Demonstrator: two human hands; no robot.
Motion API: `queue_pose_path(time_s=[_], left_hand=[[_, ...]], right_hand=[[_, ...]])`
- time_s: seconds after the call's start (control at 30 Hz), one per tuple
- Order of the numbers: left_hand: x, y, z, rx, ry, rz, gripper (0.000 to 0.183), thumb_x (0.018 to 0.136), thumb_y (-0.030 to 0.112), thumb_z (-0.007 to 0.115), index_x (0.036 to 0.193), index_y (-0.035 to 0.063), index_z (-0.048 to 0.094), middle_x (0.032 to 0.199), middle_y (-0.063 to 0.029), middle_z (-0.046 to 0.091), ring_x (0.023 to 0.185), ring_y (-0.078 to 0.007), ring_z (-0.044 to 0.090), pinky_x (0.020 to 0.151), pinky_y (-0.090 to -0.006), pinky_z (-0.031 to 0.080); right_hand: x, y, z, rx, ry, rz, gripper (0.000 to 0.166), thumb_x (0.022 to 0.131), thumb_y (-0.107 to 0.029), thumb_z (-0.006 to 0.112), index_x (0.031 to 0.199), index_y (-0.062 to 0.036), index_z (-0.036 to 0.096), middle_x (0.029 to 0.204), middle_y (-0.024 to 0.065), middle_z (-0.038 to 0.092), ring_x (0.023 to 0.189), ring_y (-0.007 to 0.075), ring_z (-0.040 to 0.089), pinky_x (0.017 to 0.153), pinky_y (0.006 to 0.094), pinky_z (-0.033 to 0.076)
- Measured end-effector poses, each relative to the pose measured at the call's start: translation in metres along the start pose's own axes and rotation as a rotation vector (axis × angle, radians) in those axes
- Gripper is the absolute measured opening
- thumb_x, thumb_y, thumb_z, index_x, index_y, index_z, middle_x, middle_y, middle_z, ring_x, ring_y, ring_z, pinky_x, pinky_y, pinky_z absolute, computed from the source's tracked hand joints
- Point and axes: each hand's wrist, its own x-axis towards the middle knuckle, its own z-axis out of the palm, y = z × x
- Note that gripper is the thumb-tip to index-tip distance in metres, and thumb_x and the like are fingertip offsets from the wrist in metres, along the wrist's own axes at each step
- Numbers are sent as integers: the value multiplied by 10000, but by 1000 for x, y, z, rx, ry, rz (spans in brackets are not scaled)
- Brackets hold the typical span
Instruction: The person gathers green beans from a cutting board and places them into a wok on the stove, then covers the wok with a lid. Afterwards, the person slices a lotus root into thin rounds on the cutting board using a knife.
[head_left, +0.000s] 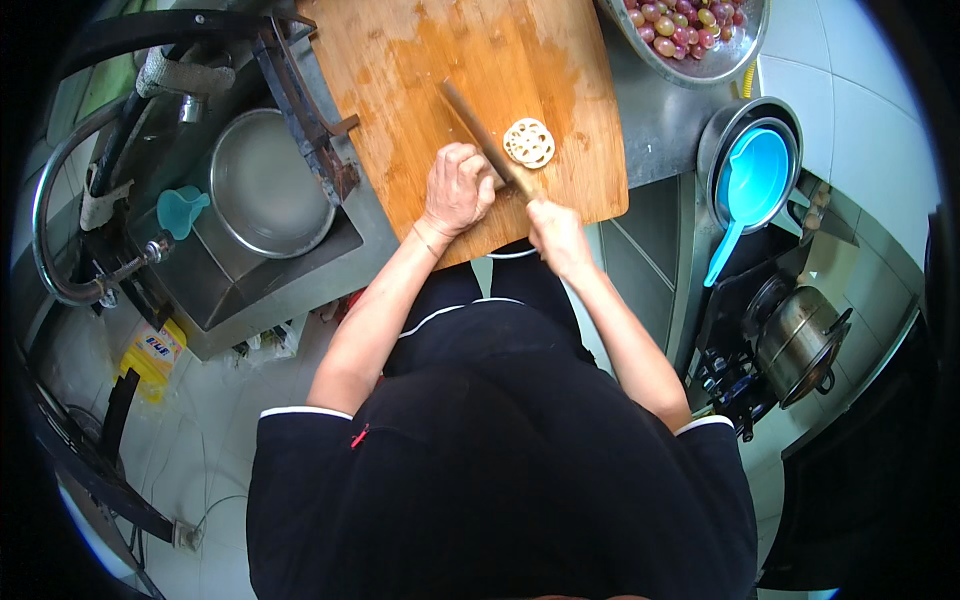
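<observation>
A wooden cutting board (375, 112) lies before me, wet in patches. My right hand (559, 236) grips the handle of a kitchen knife (476, 127), whose blade points up and to the left over the board. Beside the blade, on its left, my left hand (459, 191) is curled over a pale piece of food, probably lotus root, mostly hidden under the fingers. Sliced lotus root (529, 142) rests on the board just right of the knife, apart from both hands.
A metal bowl of grapes (675, 34) stands at the upper right. Below it are nested metal bowls with a blue plastic ladle (757, 176). On the left, a sink holds a metal basin (270, 187) and a small blue scoop (180, 211). A steel pot (799, 345) sits far right.
</observation>
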Motion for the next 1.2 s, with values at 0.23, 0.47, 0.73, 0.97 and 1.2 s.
queue_pose_path(time_s=[0.23, 0.47, 0.73, 0.97, 1.2], left_hand=[[-5, -1, -1, -42, -12, -3, 320, 692, 114, 586, 985, 57, 470, 1009, -139, 459, 930, -335, 475, 803, -419, 439], [-6, 0, -3, -38, -14, -17, 345, 679, 106, 599, 989, 37, 462, 979, -142, 463, 916, -336, 476, 776, -419, 446], [-3, 1, -3, -28, -11, 1, 360, 675, 99, 604, 998, 33, 459, 974, -143, 463, 897, -335, 482, 764, -414, 450], [-3, 1, -3, -22, -8, -11, 361, 673, 86, 603, 996, 32, 453, 960, -142, 462, 885, -336, 484, 753, -412, 453], [-2, 1, -2, -10, -9, 4, 389, 643, 91, 622, 987, 37, 446, 946, -140, 461, 882, -335, 486, 753, -410, 457]], right_hand=[[-9, -23, -20, 230, -57, 75, 468, 947, -447, 393, 700, -58, 475, 502, -7, 443, 433, 72, 423, 417, 243, 349], [-43, -51, -21, 166, -66, 30, 402, 956, -318, 436, 1172, 0, 552, 533, -34, 380, 476, 53, 371, 450, 238, 323], [-47, -47, -18, 152, -78, 26, 435, 953, -298, 453, 1271, -5, 500, 538, -41, 362, 470, 44, 345, 438, 232, 297], [-47, -59, -13, 73, -56, 114, 420, 948, -300, 457, 1266, -31, 513, 585, 8, 443, 507, 79, 412, 485, 264, 369], [-29, -51, -5, 107, -47, 93, 291, 954, -329, 437, 932, -48, 507, 529, -9, 411, 453, 74, 380, 435, 258, 317]])
